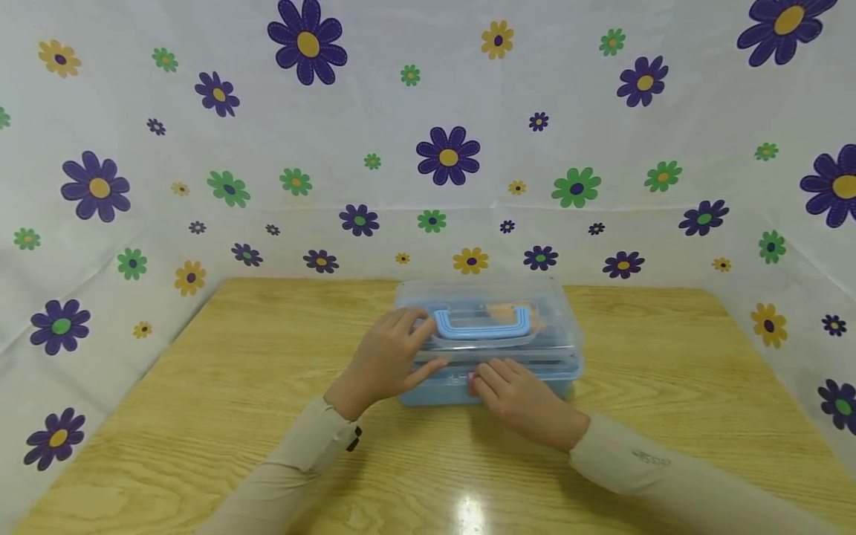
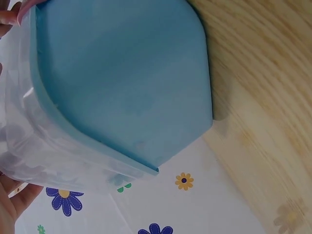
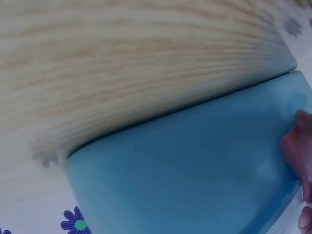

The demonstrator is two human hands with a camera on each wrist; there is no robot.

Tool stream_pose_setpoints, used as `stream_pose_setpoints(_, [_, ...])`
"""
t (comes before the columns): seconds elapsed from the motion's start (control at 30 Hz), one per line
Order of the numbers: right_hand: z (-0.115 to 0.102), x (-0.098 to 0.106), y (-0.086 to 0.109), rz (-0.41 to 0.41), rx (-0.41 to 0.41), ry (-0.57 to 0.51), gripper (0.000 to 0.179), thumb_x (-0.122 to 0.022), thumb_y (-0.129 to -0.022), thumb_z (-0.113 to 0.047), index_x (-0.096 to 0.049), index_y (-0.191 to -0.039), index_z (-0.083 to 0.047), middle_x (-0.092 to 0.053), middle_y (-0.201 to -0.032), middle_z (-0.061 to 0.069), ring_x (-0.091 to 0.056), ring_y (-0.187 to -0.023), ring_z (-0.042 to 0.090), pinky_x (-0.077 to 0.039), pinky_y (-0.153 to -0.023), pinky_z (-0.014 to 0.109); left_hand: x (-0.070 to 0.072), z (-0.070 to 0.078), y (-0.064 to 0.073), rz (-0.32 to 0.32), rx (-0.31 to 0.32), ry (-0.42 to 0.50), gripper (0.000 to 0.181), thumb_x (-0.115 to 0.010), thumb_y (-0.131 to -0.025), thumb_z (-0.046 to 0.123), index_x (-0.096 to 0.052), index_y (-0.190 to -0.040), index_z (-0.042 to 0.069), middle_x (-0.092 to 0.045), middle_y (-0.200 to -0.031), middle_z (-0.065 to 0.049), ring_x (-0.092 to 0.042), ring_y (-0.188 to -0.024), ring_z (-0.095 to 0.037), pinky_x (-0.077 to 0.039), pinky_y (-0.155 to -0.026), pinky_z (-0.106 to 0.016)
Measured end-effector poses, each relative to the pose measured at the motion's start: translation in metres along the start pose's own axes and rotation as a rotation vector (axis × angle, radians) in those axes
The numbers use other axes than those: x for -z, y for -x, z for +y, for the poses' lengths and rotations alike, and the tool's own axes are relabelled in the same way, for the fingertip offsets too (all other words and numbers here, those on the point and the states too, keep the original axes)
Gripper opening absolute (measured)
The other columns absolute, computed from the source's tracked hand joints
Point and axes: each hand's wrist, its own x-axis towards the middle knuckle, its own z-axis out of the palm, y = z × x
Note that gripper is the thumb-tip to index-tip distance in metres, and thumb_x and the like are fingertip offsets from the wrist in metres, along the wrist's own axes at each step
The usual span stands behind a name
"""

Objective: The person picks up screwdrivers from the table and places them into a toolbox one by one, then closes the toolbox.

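A light blue storage box (image 1: 435,392) with a clear lid (image 1: 568,334) and a blue carry handle (image 1: 481,334) stands on the table. My left hand (image 1: 391,353) rests at the lid's left front with its fingers spread, the thumb reaching along the front edge. At the middle of the box's front, my right hand (image 1: 524,401) pinches a pink latch (image 1: 472,384). The right wrist view shows the same latch (image 3: 294,148) between the fingertips, against the blue wall. Through the clear lid an orange shape (image 1: 501,312) shows, too blurred to identify.
The wood-grain table (image 1: 267,357) extends to both sides of the box and in front of it. A white cloth (image 1: 361,134) printed with purple, green and yellow flowers hangs behind the table and along both sides.
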Motion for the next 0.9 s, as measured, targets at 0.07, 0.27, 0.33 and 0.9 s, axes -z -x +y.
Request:
stream_pose_setpoints(0.07, [0.000,0.001,0.002,-0.013,-0.015,-0.004,0.045,-0.017,-0.105,-0.012,-0.061,-0.098,-0.005,-0.056,-0.086,0.003,-0.051,-0.076,0.015,-0.046,-0.067,0.025,-0.001,0.000,0.001,-0.006,0.007,0.005,0.045,-0.069,-0.079,0.050,-0.058,-0.095,0.010,-0.062,-0.101,-0.010,-0.062,-0.091,-0.024,-0.053,-0.083,-0.038])
stream_pose_setpoints(0.27, [0.003,0.006,0.010,-0.032,-0.052,-0.012,0.018,-0.051,-0.097,-0.022,-0.062,-0.105,-0.010,-0.060,-0.091,0.002,-0.057,-0.080,0.016,-0.049,-0.069,0.028,-0.001,0.002,0.002,-0.026,0.047,0.013,0.044,-0.067,-0.080,0.050,-0.057,-0.097,0.010,-0.062,-0.105,-0.010,-0.060,-0.098,-0.025,-0.050,-0.088,-0.040])
stream_pose_setpoints(0.33, [0.005,0.009,0.010,-0.020,-0.070,-0.041,0.029,-0.071,-0.082,-0.027,-0.063,-0.104,-0.010,-0.060,-0.090,0.002,-0.059,-0.081,0.017,-0.050,-0.070,0.029,0.001,0.002,0.001,-0.040,0.064,0.021,0.045,-0.067,-0.080,0.050,-0.056,-0.097,0.010,-0.062,-0.106,-0.010,-0.059,-0.100,-0.026,-0.049,-0.090,-0.041])
stream_pose_setpoints(0.9, [0.136,0.103,-0.048,-0.421,-0.759,-0.501,0.055,-0.052,-0.095,-0.038,-0.039,-0.143,-0.014,-0.058,-0.127,0.014,-0.055,-0.114,0.031,-0.048,-0.089,0.051,0.064,-0.057,-0.068,-0.418,0.413,0.258,0.072,-0.050,-0.093,0.050,-0.019,-0.152,0.022,-0.026,-0.154,-0.014,-0.027,-0.141,-0.036,-0.017,-0.115,-0.056])
